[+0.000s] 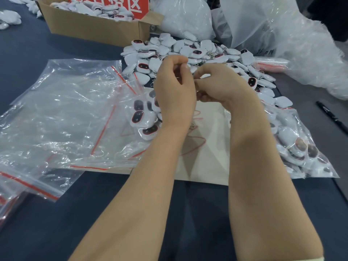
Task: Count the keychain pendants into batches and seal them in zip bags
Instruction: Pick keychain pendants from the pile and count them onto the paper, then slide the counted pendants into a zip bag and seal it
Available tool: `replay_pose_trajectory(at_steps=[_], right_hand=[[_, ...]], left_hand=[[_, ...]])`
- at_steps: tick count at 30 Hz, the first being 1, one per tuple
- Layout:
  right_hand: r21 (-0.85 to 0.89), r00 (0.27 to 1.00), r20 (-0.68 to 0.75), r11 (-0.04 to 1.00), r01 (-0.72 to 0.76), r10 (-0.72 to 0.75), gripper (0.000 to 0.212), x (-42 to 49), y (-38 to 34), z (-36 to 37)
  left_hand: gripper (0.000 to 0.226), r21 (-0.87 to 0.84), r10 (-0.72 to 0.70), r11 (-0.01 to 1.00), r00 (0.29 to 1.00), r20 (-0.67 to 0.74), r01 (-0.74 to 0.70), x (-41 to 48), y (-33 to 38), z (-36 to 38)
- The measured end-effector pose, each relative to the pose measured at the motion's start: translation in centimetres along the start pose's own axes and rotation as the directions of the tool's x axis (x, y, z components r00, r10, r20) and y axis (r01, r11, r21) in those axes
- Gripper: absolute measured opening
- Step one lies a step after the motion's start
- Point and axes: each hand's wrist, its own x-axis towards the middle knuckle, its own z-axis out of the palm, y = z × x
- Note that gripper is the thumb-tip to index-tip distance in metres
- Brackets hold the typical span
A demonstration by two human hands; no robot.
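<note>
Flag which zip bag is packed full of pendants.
The zip bag right of the right forearm, bulging with pendants; the bags on the left lie flat and empty.

Glossy plastic pendants (188, 48), crinkly clear bags (62, 113)

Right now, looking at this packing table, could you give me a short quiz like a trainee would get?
1. What colour are the zip strips on the empty bags?
2. True or false: the cardboard box has pendants in it.
3. Where does the black pen lie? A) in the box B) right of the filled bag C) on the empty bags
Key: 1 red; 2 true; 3 B.
</note>
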Motion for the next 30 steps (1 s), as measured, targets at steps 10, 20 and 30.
replay_pose_trajectory(at_steps=[10, 20, 30], right_hand=[[-0.259, 0.990, 0.098, 0.958, 0.121, -0.099, 0.025, -0.5, -0.8, -0.2], [0.061, 0.988, -0.091, 0.991, -0.119, 0.125, 0.035, 0.6, 0.0, 1.0], [0.596, 0.975, -0.195, 0.777, 0.204, -0.107, 0.021, -0.9, -2.1, 0.1]], left_hand=[[0.013, -0.042, 0.105, 0.993, 0.994, -0.043, -0.106, -0.1, 1.3, 0.1], [0.013, -0.075, 0.117, 0.990, 0.993, -0.026, -0.119, -0.2, 1.8, 0.2], [0.030, 0.012, 0.320, 0.947, 0.945, 0.061, -0.322, 0.6, 2.3, -1.4]])
